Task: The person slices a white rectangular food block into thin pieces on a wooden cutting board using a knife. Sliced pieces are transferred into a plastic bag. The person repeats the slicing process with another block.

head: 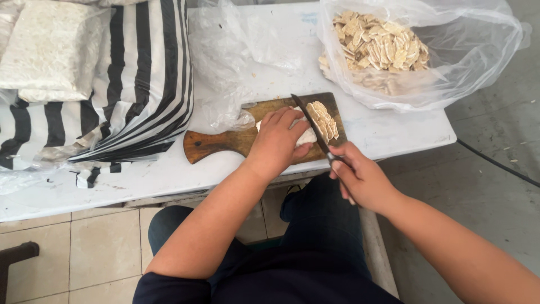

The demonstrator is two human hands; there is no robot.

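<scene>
Pressing down on a pale tempeh block (305,135), your left hand (277,142) pins it to the wooden cutting board (225,141), fingers curled over its top. Your right hand (360,179) has its grip wrapped tight around the handle of a dark knife (309,123). The blade runs away from you and slightly leftward, crossing the block's long axis just beside your left fingertips. Cut slices (325,119) lean together on the far side of the blade, toward your right. The block lies left of the knife, so the left hand is the nearer one to it. On the white surface (394,132) behind the board, a clear plastic bag (467,67) holds a heap of similar slices; a striped bag (140,84) lies to the left.
</scene>
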